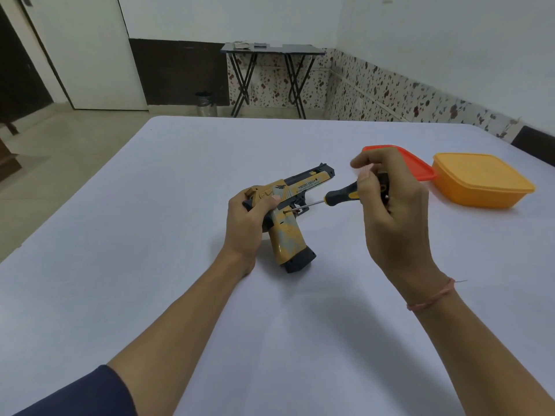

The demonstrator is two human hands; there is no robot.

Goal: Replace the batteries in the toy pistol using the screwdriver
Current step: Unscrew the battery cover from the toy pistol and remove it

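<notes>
White-clothed table (150,265), near centre: one pistol (288,235), butt toward me, my left hand (246,223) clamped round its rear. One screwdriver (339,195), my right hand (393,211) curled on its handle, tip at a screw hole in the grip. Judged early: cover seemingly still fastened; battery swap and refastening outstanding. Batteries seen: none. Farther right: one red lid (417,166), one orange box (480,181). Far: one folding table (270,51).

Bright, even indoor light from above. Soft, faint shadows lie on the table (135,265) under the toy pistol (289,235). The right hand (393,211) has slightly motion-blurred fingers (359,163); the far walls (450,55) bow toward the edges.
</notes>
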